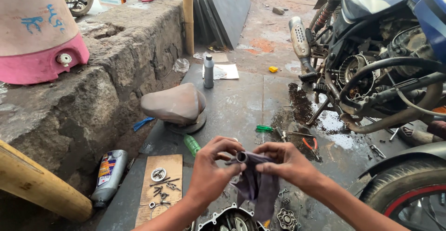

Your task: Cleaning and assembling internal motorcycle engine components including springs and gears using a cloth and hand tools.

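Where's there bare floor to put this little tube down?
Bare slab lies between the seat, grey bottle and oil stain. It is crowded on the cardboard and around the pliers and screwdriver.

Two bare hands, left hand [211,168] and right hand [285,163], hold a small metal tube [241,156] wrapped in a dark purple cloth [258,189] above an oily concrete floor [241,105], a motorcycle [381,59] standing near its right edge.
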